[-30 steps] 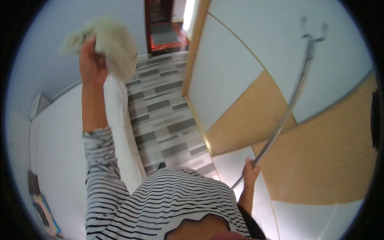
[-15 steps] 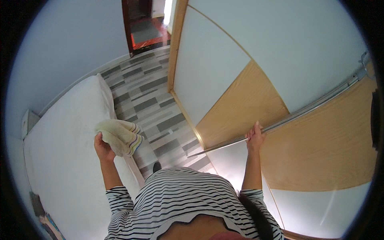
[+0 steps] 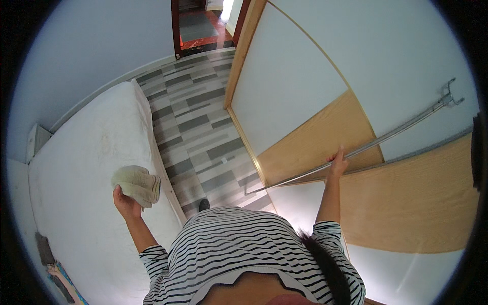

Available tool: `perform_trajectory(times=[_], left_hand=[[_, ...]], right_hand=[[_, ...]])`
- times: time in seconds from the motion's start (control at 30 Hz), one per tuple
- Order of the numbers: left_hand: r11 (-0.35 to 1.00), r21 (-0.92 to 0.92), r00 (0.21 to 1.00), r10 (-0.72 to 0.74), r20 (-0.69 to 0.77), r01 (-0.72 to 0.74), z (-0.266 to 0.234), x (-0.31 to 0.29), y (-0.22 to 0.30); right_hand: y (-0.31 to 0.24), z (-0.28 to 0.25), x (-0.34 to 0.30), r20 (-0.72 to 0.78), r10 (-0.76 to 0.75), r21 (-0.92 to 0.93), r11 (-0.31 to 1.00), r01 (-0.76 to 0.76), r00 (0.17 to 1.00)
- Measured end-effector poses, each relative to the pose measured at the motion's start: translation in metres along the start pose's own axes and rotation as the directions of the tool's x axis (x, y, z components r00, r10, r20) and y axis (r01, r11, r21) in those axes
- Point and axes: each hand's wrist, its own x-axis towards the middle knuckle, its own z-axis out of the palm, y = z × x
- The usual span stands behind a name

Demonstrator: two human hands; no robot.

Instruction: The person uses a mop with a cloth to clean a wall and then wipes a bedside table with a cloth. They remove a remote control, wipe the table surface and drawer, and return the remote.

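Lowered since 1 second ago, the pale green towel [image 3: 137, 184] now hangs over the white-sheeted bed [image 3: 76, 147], and the fork-headed metal pole [image 3: 394, 133] slants flatter. Grey plank-patterned flooring [image 3: 203, 145] runs between the bed and the white-and-wood panelled doors [image 3: 297, 104] on your right. Your 2 hands are well apart: your left hand [image 3: 127, 203] pinches the towel's near side; your right hand [image 3: 337, 163] is wrapped around the pole's shaft, well clear of the towel.

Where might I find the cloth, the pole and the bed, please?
Cloth [image 3: 136, 183]: head view, middle of its bunched fabric.
Pole [image 3: 396, 131]: head view, on its metal shaft.
Bed [image 3: 76, 170]: head view, on its white top.
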Motion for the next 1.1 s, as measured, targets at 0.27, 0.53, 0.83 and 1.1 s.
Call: perform_trajectory(times=[0.27, 0.53, 0.83, 1.1], left_hand=[[0.995, -0.013, 0.995, -0.103, 0.008, 0.103, -0.027, 0.044, 0.01], [0.946, 0.202, 0.961, -0.27, 0.056, 0.254, -0.012, 0.091, -0.022], [0.913, 0.213, 0.926, -0.37, 0.073, 0.348, 0.056, 0.15, -0.067], [0.904, 0.306, 0.94, -0.334, 0.071, 0.298, 0.133, 0.227, -0.097]], right_hand=[[0.081, -0.04, 0.02, -0.023, -0.387, -0.865, 0.471, 0.176, 0.922], [0.109, 0.011, -0.051, -0.174, 0.104, -0.623, 0.758, -0.191, 0.979], [0.098, 0.129, 0.007, 0.082, -0.038, -0.227, 0.972, 0.056, 0.996], [0.067, 0.286, 0.034, 0.344, 0.119, -0.214, 0.976, -0.046, 0.932]])
